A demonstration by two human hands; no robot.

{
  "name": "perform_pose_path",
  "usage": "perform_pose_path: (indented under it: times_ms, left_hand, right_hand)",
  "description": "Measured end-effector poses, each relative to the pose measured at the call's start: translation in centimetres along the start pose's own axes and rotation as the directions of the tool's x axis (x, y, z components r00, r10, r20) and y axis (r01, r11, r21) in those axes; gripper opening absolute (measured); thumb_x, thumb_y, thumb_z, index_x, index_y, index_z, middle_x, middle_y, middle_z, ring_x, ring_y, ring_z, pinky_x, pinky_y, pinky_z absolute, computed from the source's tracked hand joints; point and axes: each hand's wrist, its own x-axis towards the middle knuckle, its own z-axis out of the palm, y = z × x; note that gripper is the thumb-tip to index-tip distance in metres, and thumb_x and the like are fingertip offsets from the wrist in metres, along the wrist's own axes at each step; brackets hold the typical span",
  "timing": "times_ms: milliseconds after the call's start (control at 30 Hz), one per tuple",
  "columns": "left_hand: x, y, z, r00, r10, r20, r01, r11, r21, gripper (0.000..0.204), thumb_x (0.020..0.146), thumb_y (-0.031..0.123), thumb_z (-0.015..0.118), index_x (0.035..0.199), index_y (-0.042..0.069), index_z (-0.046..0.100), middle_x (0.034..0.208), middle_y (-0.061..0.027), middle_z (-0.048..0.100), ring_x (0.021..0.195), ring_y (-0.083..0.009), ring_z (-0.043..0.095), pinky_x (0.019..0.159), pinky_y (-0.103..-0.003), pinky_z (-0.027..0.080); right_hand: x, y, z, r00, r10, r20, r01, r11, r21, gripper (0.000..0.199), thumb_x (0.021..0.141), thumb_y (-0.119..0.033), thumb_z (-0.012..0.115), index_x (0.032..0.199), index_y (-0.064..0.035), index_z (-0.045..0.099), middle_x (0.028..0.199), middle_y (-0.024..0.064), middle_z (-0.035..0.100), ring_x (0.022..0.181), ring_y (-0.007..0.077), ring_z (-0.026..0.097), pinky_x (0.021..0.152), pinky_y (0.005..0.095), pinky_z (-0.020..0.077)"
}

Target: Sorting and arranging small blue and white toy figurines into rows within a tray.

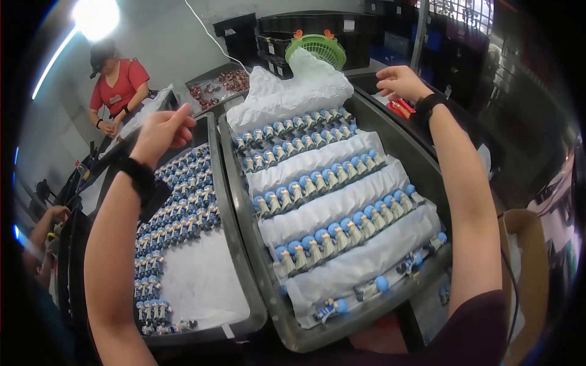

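My left hand hangs over the far part of the left grey tray, fingers loosely bent and apart, nothing visible in them. Beyond the right edge of the right grey tray, my right hand is raised with its fingers stretched leftward, also holding nothing I can see. Rows of small blue-haired figurines lie in the right tray between strips of white wrapping sheet. A bunched white sheet covers its far end. More figurines fill the left tray's far part and left side, on white lining.
A person in a red top works at the back left. Behind the trays are a green basket, dark bins and small reddish-brown parts. A cardboard box stands at the right. Another person's arm shows at far left.
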Motion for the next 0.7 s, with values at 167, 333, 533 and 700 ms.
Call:
perform_pose_path:
  times_ms: [167,333,533,700]
  left_hand:
    - [9.0,-1.7,6.5,0.999,-0.008,0.051,0.009,1.0,-0.024,0.019,0.081,0.012,0.048,0.091,-0.003,0.055,0.065,-0.0064,0.055,0.05,-0.0102,0.05,0.044,-0.022,0.039]
    - [12.3,-3.3,9.5,0.978,-0.15,0.147,0.172,0.972,-0.158,0.025,0.076,-0.001,0.042,0.098,-0.004,0.053,0.083,-0.0105,0.057,0.063,-0.0141,0.056,0.054,-0.025,0.046]
    - [11.2,-3.9,7.7,0.951,-0.265,0.157,0.298,0.92,-0.256,0.022,0.073,0.0,0.049,0.094,-0.003,0.055,0.083,-0.007,0.058,0.066,-0.0115,0.055,0.058,-0.022,0.045]
    - [10.1,-3.5,6.1,0.932,-0.341,0.122,0.362,0.887,-0.288,0.017,0.078,0.003,0.049,0.093,0.003,0.055,0.085,-0.003,0.059,0.068,-0.0087,0.055,0.061,-0.021,0.045]
  right_hand:
    - [9.8,1.1,3.6,0.996,0.022,-0.085,-0.024,0.999,-0.028,0.039,0.071,-0.004,0.056,0.107,0.0068,0.05,0.09,0.014,0.059,0.071,0.0179,0.061,0.055,0.0273,0.0517]
    - [16.3,4.3,7.0,0.987,0.14,-0.077,-0.14,0.99,0.004,0.037,0.066,-0.005,0.059,0.1,0.0086,0.055,0.093,0.0167,0.058,0.071,0.0196,0.061,0.053,0.0282,0.0527]
    - [20.6,5.9,8.4,0.963,0.25,-0.105,-0.244,0.968,0.066,0.074,0.062,-0.008,0.068,0.123,0.0101,0.028,0.116,0.0207,0.042,0.086,0.0227,0.056,0.062,0.027,0.051]
    - [24.4,8.0,9.9,0.913,0.312,-0.262,-0.238,0.93,0.279,0.09,0.05,-0.021,0.076,0.121,0.008,0.031,0.102,0.0177,0.05,0.091,0.0204,0.054,0.058,0.026,0.0482]
